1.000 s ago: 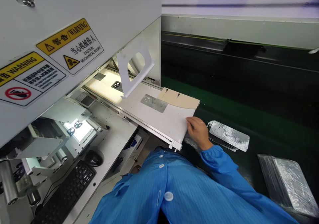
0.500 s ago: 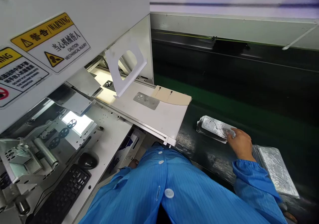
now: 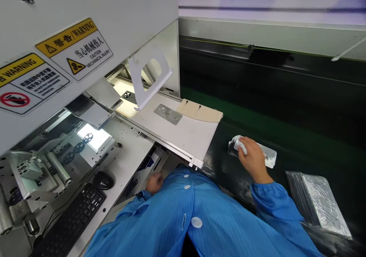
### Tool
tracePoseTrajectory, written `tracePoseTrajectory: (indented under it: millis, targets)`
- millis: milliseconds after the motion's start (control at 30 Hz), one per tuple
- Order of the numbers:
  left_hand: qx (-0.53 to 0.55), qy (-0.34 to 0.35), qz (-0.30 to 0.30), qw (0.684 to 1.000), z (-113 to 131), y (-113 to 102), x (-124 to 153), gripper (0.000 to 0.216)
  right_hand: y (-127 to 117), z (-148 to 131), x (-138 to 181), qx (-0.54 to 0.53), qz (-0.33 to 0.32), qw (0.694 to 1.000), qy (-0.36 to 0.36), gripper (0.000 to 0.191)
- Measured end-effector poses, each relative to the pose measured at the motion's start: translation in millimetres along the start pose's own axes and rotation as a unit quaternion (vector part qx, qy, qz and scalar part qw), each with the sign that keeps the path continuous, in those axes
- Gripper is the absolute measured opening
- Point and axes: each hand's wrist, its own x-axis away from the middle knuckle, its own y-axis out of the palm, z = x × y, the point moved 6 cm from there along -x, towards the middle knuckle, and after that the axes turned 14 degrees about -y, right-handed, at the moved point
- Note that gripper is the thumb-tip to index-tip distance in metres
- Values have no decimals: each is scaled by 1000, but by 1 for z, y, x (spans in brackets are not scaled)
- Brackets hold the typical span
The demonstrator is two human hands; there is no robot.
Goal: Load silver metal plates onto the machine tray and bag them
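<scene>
My right hand (image 3: 253,158) lies across a small stack of thin silver phone-back-shaped sheets (image 3: 270,155) on the dark belt. Its thumb and fingers bend around the stack's left part, and white covers show on the fingertips. The hand hides the middle of the stack. My left hand (image 3: 154,183) hangs low by my blue coat, fingers curled in, with nothing visible in it. A single grey sheet (image 3: 168,114) with round camera holes lies flat on the white feed conveyor (image 3: 183,137), well away from both hands.
A larger pile of film-wrapped silver sheets (image 3: 326,203) sits on the dark belt (image 3: 286,112) at right. Left stands the white machine (image 3: 128,5) with warning labels. A mouse (image 3: 103,180) and keyboard (image 3: 71,219) rest on its shelf. A white bracket (image 3: 151,82) overhangs the conveyor.
My right hand has moved left along the stack, from its right end to its left part. My left hand shows more beside the coat. The view has shifted slightly.
</scene>
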Motion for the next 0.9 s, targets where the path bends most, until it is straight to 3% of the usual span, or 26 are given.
tracePoseTrajectory:
  millis: [33, 67, 133, 167, 200, 267, 367, 467, 600, 733, 900]
  targets:
    - [19, 31, 11, 999, 9, -6, -4, 18, 5, -20, -12, -25, 5, 999, -24, 26]
    - [59, 105, 91, 989, 25, -25, -6, 15, 10, -38, -22, -45, 8, 998, -47, 26]
    - [103, 244, 269, 926, 59, -68, -8, 17, 16, -66, -37, -78, 14, 994, -71, 26]
    - [101, 279, 335, 894, 74, -88, -14, 20, 18, -76, -42, -91, 15, 993, -77, 26]
    - [81, 278, 366, 885, 87, -102, -27, 24, 19, -83, -45, -103, 16, 991, -80, 26]
    - [5, 223, 321, 920, 106, -120, -69, 37, 19, -89, -47, -123, 14, 989, -80, 27]
    - [-60, 81, 192, 976, 107, -133, -137, 49, 17, -83, -42, -135, 16, 988, -76, 28]
    - [-60, -15, 171, 983, 100, -154, -181, 60, 15, -72, -32, -125, 21, 990, -67, 27]
    - [-29, -110, 159, 981, 91, -175, -214, 84, 17, -61, -20, -113, 29, 991, -58, 24]
    - [-61, -88, 105, 989, 99, -180, -232, 90, 19, -55, -20, -115, 30, 991, -58, 23]
    - [-184, -9, 2, 983, 119, -182, -249, 70, 19, -50, -29, -121, 20, 991, -58, 23]
